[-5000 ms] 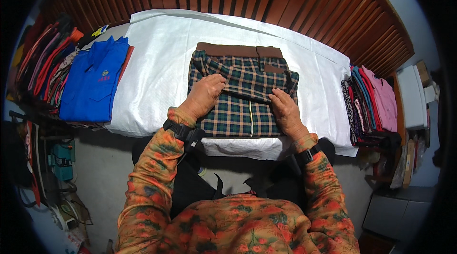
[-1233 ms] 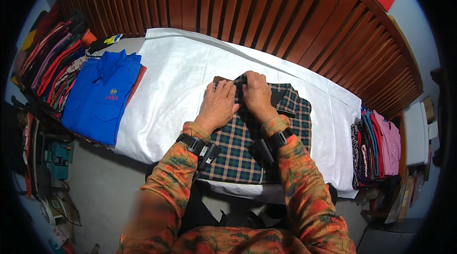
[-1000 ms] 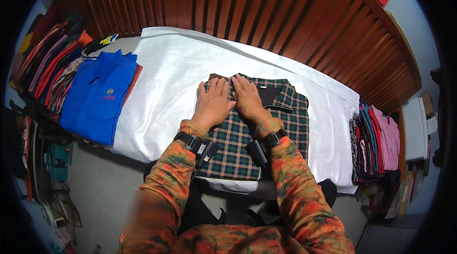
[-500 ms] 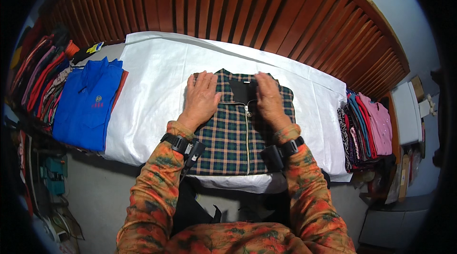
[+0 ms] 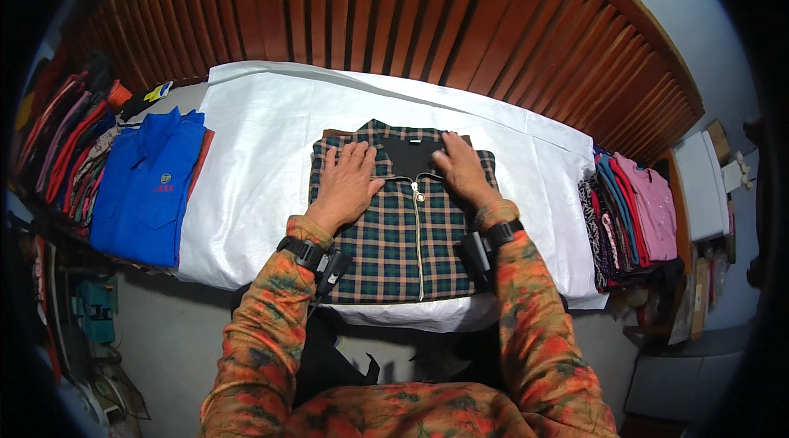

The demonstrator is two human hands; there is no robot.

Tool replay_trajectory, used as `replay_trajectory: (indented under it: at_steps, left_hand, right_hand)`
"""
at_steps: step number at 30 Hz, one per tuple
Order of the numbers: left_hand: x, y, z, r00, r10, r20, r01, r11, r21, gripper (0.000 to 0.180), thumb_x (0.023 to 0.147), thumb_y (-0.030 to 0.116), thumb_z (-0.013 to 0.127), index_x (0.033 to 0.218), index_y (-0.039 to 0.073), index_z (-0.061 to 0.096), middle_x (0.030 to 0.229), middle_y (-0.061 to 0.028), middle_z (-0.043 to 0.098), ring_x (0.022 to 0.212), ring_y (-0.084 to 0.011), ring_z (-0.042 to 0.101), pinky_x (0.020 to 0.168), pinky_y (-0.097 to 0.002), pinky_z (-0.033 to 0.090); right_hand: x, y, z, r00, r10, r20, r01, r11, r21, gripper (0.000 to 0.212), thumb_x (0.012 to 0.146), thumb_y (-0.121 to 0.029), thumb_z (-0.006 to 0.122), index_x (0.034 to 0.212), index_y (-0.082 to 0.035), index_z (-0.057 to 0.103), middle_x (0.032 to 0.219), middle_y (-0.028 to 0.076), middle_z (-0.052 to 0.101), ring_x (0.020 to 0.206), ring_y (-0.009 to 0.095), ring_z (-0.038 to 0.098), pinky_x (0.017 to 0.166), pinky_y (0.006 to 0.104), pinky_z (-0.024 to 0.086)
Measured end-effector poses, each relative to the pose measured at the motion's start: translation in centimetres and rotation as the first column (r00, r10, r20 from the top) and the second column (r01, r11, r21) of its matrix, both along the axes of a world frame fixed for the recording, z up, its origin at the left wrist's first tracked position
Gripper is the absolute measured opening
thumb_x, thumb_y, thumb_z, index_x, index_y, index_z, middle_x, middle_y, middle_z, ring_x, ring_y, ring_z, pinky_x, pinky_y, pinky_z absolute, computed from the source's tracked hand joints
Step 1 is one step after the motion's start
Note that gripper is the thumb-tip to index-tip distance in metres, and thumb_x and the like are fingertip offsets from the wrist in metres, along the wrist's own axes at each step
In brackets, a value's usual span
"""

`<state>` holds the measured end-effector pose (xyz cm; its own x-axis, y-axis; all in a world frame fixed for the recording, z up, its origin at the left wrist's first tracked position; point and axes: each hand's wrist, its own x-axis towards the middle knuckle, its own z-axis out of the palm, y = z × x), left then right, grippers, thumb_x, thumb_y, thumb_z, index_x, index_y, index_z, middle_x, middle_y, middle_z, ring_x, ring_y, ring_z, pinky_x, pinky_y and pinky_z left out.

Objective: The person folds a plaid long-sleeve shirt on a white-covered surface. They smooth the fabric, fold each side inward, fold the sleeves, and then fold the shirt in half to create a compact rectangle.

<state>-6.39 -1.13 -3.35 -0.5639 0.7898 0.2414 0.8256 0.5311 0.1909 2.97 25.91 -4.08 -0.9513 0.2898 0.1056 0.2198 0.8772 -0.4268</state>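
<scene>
A folded plaid jacket in green, black and tan lies in front of me, its collar away from me. A metal zipper runs down its front, and dark lining shows inside the neck. My left hand rests flat on the left chest, fingers stretched out. On the right shoulder, beside the collar, lies my right hand, also with extended fingers. Neither hand grips the cloth. Brownish fabric peeks out behind the jacket's shoulders.
A white sheet covers the surface under the jacket. To the left, a folded blue shirt lies beside a row of clothes. More folded clothes stand at the right. A slatted wooden headboard rises behind.
Both hands stay on the jacket. The jacket appears slightly farther left, and its right side lies flatter. My right hand's fingers have spread near the collar.
</scene>
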Motion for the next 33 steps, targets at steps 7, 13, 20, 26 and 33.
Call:
replay_trajectory:
  at_steps: [7, 13, 20, 26, 33]
  left_hand:
    - [-0.9, 0.1, 1.0, 0.985, 0.165, -0.051, -0.143, 0.945, 0.293, 0.036, 0.095, 0.021, 0.063, 0.123, -0.002, 0.059, 0.132, -0.0168, 0.054, 0.131, -0.0345, 0.045, 0.112, -0.0581, 0.028]
    - [-2.2, -1.1, 1.2, 0.895, 0.447, 0.005, -0.440, 0.880, 0.177, 0.039, 0.093, 0.018, 0.064, 0.124, -0.003, 0.056, 0.126, -0.0209, 0.055, 0.118, -0.0371, 0.051, 0.095, -0.0550, 0.040]
    - [-3.1, -1.5, 2.0, 0.808, 0.538, 0.238, -0.568, 0.819, 0.077, 0.036, 0.094, 0.024, 0.065, 0.112, -0.006, 0.058, 0.107, -0.0242, 0.063, 0.100, -0.0390, 0.062, 0.080, -0.0495, 0.054]
    - [-3.5, -1.5, 2.0, 0.778, 0.547, 0.308, -0.581, 0.813, 0.024, 0.037, 0.095, 0.026, 0.065, 0.112, -0.006, 0.057, 0.105, -0.0234, 0.062, 0.099, -0.0385, 0.064, 0.078, -0.0488, 0.056]
    - [-3.5, -1.2, 1.3, 0.795, 0.547, 0.261, -0.586, 0.805, 0.098, 0.034, 0.097, 0.024, 0.064, 0.112, -0.005, 0.054, 0.109, -0.0218, 0.059, 0.099, -0.0384, 0.064, 0.079, -0.0488, 0.056]
  right_hand:
    - [1.0, 2.0, 0.8, 0.965, -0.151, -0.214, 0.196, 0.958, 0.210, 0.028, 0.098, -0.017, 0.056, 0.120, -0.002, 0.061, 0.113, 0.018, 0.064, 0.103, 0.038, 0.059, 0.094, 0.0478, 0.047]
    - [1.3, 1.9, 0.6, 0.914, -0.398, -0.082, 0.404, 0.868, 0.289, 0.033, 0.094, -0.025, 0.062, 0.118, -0.002, 0.064, 0.113, 0.018, 0.064, 0.108, 0.040, 0.057, 0.089, 0.0516, 0.050]
    - [1.2, 2.5, 0.0, 0.862, -0.463, -0.206, 0.503, 0.832, 0.233, 0.034, 0.094, -0.028, 0.064, 0.114, 0.000, 0.063, 0.117, 0.019, 0.060, 0.108, 0.040, 0.056, 0.089, 0.0513, 0.050]
    - [1.3, 5.0, -0.1, 0.855, -0.518, -0.014, 0.518, 0.855, 0.019, 0.033, 0.091, -0.023, 0.063, 0.117, -0.004, 0.066, 0.114, 0.020, 0.064, 0.104, 0.038, 0.065, 0.088, 0.0490, 0.053]
    - [2.4, 4.1, 0.0, 0.854, -0.332, -0.402, 0.294, 0.943, -0.155, 0.033, 0.085, 0.011, 0.056, 0.114, -0.002, 0.064, 0.106, 0.011, 0.064, 0.099, 0.025, 0.066, 0.092, 0.0343, 0.053]
